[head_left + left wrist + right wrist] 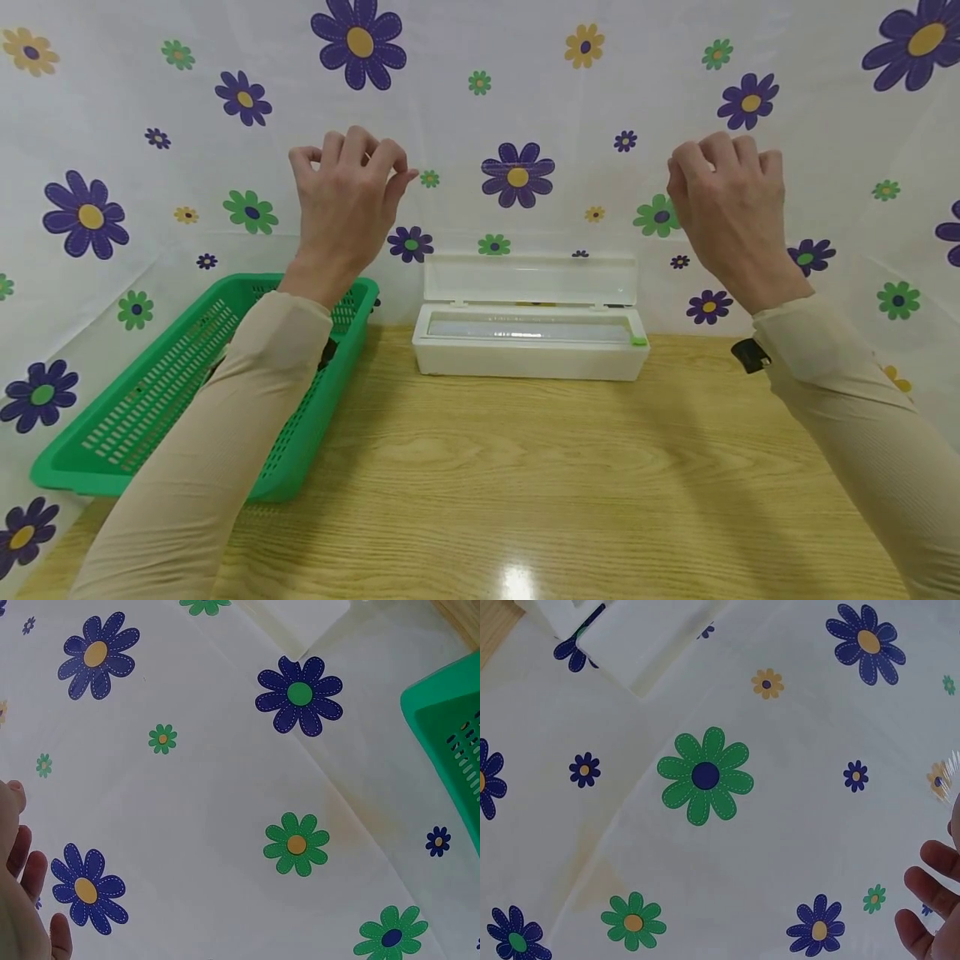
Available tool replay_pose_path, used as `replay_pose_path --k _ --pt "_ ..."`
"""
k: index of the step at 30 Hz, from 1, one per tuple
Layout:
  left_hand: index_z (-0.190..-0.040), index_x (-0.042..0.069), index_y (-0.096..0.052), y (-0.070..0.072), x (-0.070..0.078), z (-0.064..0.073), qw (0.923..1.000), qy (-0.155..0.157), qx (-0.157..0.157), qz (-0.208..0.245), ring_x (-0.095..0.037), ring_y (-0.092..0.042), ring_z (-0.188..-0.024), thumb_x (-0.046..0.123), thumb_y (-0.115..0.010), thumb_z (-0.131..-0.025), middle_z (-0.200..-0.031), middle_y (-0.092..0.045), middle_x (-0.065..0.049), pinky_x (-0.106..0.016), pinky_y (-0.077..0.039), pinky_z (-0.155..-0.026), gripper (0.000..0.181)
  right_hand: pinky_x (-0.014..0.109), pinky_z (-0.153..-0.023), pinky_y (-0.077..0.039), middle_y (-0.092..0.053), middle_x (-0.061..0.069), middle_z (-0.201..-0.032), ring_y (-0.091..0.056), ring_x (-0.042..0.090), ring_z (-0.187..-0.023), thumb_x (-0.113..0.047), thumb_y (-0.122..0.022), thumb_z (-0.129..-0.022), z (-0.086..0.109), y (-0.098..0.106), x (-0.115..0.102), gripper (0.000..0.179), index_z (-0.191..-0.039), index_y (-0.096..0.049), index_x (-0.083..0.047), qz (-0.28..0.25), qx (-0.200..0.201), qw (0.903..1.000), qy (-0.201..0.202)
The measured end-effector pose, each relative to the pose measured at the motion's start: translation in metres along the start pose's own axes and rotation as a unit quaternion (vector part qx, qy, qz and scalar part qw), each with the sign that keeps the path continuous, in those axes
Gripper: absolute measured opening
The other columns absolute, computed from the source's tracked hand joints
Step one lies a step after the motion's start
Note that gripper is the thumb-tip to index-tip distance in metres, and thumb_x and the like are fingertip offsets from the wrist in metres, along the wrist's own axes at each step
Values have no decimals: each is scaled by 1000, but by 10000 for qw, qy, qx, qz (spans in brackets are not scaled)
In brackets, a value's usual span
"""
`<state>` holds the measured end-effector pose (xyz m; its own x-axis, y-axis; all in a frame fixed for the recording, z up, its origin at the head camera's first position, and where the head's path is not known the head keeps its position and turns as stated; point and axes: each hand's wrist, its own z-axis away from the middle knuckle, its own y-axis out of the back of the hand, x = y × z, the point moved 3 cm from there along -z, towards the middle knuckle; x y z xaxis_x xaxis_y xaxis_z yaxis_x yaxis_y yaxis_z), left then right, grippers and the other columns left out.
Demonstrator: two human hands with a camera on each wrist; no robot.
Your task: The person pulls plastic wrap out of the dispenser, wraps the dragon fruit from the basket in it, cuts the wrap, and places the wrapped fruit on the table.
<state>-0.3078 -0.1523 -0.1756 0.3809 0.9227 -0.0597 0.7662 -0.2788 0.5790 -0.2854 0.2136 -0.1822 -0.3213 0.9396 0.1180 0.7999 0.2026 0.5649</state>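
Both hands are raised side by side in front of the flowered backdrop in the head view. The left hand [348, 196] has its thumb and index finger pinched together, the other fingers bent. Across from it, the right hand [727, 192] pinches too, its fingers curled. Crinkled clear plastic wrap [952, 776] shows at the right fingertips in the right wrist view; between the hands it is so see-through that it barely shows. Below them on the table stands a white wrap dispenser [525, 362], its lid [528, 279] tipped up and a shiny roll [525, 329] inside.
A green slotted basket [322, 433] stands at the left, partly behind the left forearm, with dark items inside. The dispenser carries a green tab [638, 340] at its right end. Behind the wooden table [525, 467] hangs the flowered sheet [465, 125].
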Motion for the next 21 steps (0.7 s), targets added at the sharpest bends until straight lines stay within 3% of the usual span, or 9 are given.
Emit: replay_pose_path --k 12,21 --pt "-114 12 -68 6 0 -2 9998 94 127 120 -35 -59 -112 38 -49 -107 -113 -65 -16 -58 -39 -103 33 55 -82 -46 -67 26 -111 -59 43 -96 -22 -41 -110 -1 3 1 34 -119 -63 1 -361 323 9987 -155" --pt "-115 11 -68 10 0 -5 9998 96 169 59 -35 -59 -113 38 -49 -107 -113 -66 -16 -58 -40 -104 34 56 -81 -44 -65 26 -110 -57 44 -98 -19 -42 -110 -3 5 1 30 -119 -61 3 -396 289 9986 -206"
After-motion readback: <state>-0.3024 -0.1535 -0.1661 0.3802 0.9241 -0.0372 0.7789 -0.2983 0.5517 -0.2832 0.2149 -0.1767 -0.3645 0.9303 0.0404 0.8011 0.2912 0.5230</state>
